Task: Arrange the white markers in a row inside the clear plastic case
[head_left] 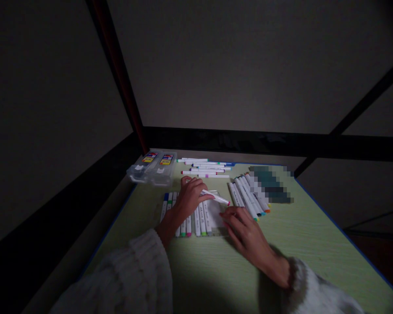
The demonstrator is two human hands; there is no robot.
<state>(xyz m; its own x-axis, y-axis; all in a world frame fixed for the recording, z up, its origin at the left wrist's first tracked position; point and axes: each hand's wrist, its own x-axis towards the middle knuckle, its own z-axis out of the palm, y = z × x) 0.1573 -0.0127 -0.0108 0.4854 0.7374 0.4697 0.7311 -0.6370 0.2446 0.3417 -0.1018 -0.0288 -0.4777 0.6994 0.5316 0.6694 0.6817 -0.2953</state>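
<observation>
My left hand (186, 198) grips a white marker with a pink cap (216, 198), held a little above a row of white markers (196, 220) lying side by side on the green table (281, 248). My right hand (245, 231) rests flat on the table just right of that row, its fingers stretched out toward the row's right end. Both arms wear thick white knitted sleeves.
A second row of markers (247, 196) lies to the right, beside a blurred dark patch (270, 183). More markers (206, 168) lie at the table's back. A clear plastic case (152, 172) stands at the back left corner. Dark walls and beams surround the table.
</observation>
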